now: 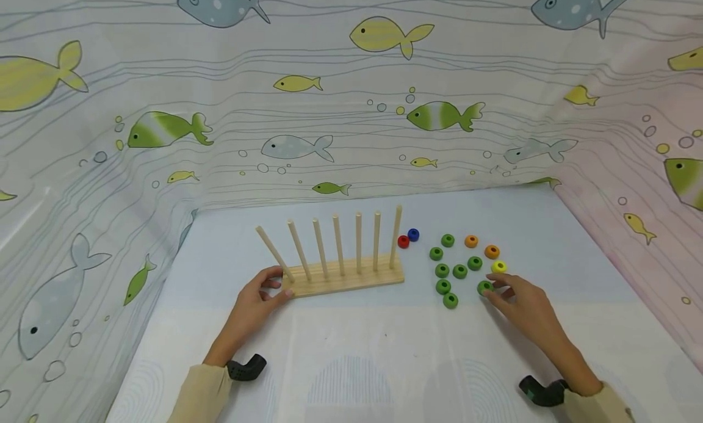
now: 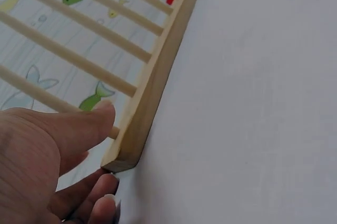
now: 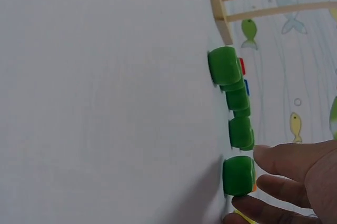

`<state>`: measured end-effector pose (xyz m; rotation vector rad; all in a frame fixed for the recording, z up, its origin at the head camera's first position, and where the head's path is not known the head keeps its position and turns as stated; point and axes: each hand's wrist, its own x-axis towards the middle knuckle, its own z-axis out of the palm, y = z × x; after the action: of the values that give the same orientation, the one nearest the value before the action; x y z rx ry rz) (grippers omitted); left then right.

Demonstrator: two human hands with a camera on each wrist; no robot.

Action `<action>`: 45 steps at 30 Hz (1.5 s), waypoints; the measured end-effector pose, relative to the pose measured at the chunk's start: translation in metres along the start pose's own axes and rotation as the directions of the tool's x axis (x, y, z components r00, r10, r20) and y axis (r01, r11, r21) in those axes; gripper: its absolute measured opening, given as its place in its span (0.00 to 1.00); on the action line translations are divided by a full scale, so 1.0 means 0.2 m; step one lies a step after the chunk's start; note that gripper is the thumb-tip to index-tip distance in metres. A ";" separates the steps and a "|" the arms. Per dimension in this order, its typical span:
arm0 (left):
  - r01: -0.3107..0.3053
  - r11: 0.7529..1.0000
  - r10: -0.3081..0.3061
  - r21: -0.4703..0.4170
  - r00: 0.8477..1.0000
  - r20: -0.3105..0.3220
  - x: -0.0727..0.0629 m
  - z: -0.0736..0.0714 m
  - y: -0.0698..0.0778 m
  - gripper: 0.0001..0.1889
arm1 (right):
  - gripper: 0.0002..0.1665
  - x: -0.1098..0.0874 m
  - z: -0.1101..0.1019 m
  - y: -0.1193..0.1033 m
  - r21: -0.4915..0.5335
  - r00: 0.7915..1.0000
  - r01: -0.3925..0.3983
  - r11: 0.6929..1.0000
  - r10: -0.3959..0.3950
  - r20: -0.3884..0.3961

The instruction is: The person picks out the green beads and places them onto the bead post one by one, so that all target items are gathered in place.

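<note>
A pale wooden peg stand (image 1: 346,281) with several upright pegs sits left of centre in the head view; its leftmost peg leans left. My left hand (image 1: 262,295) holds the stand's left end, thumb at the front corner and fingers round the back. In the left wrist view the thumb (image 2: 100,121) lies by the end peg. My right hand (image 1: 522,301) pinches a green bead (image 1: 484,288) between thumb and fingertips. In the right wrist view that bead (image 3: 238,175) sits at the table surface, nearest the fingers.
Several other green beads (image 1: 459,271) lie loose right of the stand. Two orange beads (image 1: 471,241) and a yellow bead (image 1: 498,267) are beyond my right hand. A red bead (image 1: 403,242) and a blue bead (image 1: 414,234) lie by the stand's right end. Fish-print sheeting (image 1: 373,118) rises behind.
</note>
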<state>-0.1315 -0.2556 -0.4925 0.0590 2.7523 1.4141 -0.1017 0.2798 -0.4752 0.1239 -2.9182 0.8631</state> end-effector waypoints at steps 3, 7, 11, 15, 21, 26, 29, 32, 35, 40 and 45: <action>0.026 1.000 -0.026 0.004 1.000 0.010 0.01 0.00 -0.01 0.32 | 0.25 0.01 0.01 0.00 0.002 1.000 -0.001 1.000 0.001 -0.002; 0.044 0.999 -0.044 0.014 0.999 0.022 0.03 -0.01 -0.01 0.32 | 0.23 0.02 0.01 0.00 -0.005 1.000 -0.005 1.000 0.005 0.003; 0.044 0.999 -0.045 0.011 0.999 0.022 0.04 -0.01 -0.02 0.31 | 0.22 0.03 0.01 0.00 -0.001 0.999 -0.020 1.000 0.020 0.025; 0.046 0.999 -0.046 0.007 0.999 0.012 0.04 -0.01 -0.05 0.31 | 0.22 0.06 0.01 0.01 0.015 0.998 -0.029 0.999 0.029 0.055; 0.049 0.999 -0.049 0.001 0.998 0.027 0.05 0.00 -0.05 0.32 | 0.22 0.08 0.01 0.03 0.017 0.994 -0.061 0.998 0.059 0.095; 0.050 0.999 -0.049 -0.006 0.998 0.038 0.06 -0.02 -0.05 0.33 | 0.21 0.10 0.00 0.03 0.028 0.992 -0.059 0.998 0.056 0.111; 0.048 0.999 -0.048 -0.003 0.998 0.037 0.06 -0.02 -0.05 0.33 | 0.22 0.11 -0.01 0.03 0.038 0.990 -0.072 0.997 0.067 0.128; 0.050 0.999 -0.050 0.002 0.998 0.040 0.06 -0.02 -0.05 0.33 | 0.22 0.10 -0.01 0.03 0.038 0.987 -0.092 0.995 0.086 0.136; 0.050 0.999 -0.050 0.001 0.998 0.040 0.06 -0.01 -0.05 0.33 | 0.22 0.09 -0.01 0.03 0.037 0.990 -0.084 0.996 0.079 0.119; 0.053 0.999 -0.053 -0.009 0.997 0.050 0.06 -0.01 -0.04 0.33 | 0.22 0.07 -0.01 0.04 0.042 0.992 -0.088 0.995 0.084 0.090; 0.066 0.998 -0.064 -0.021 0.996 0.061 0.05 -0.01 -0.04 0.33 | 0.26 0.05 0.00 0.05 0.062 0.989 -0.117 0.991 0.111 0.094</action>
<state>-0.1422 -0.2621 -0.4981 0.0107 2.6639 1.4043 -0.1132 0.2881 -0.4789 0.0003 -3.0063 0.9995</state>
